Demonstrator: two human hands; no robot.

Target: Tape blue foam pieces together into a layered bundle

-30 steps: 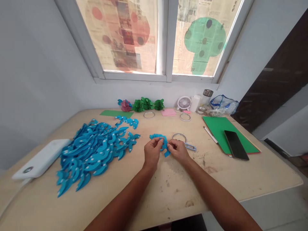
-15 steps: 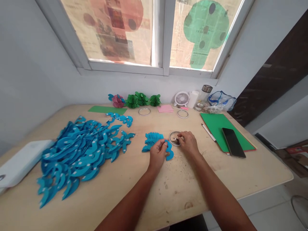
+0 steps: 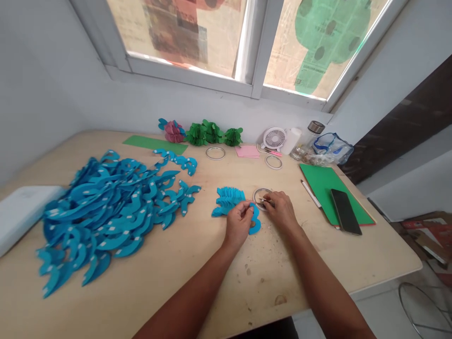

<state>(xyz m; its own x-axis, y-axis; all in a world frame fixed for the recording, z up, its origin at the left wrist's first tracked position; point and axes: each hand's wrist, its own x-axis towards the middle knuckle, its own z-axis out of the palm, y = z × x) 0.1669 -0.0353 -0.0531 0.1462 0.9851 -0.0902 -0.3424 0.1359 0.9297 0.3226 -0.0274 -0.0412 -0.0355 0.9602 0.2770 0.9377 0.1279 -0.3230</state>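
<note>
My left hand (image 3: 238, 225) pinches a curved blue paper cutout (image 3: 254, 225) between thumb and fingers, beside a row of folded blue paper pieces (image 3: 230, 195). My right hand (image 3: 281, 210) is closed, its fingertips together at the near rim of a thin ring (image 3: 257, 190) that looks like a tape roll. Something small and dark shows at those fingertips, too small to name. To the left spreads a large heap of blue paper cutouts (image 3: 106, 202), many with small white squares on them.
Along the wall stand green paper shapes (image 3: 213, 133), a pink paper shape (image 3: 173, 132), a small fan (image 3: 274, 138) and a glass bottle (image 3: 310, 134). On the right, a phone (image 3: 345, 212) lies on green sheets (image 3: 318, 183) beside a pen (image 3: 310, 193). A white case (image 3: 24, 209) sits far left.
The camera view has tilted and shifted. My left hand still holds the blue cutout. My right hand's fingertips have moved slightly at the ring's near rim.
</note>
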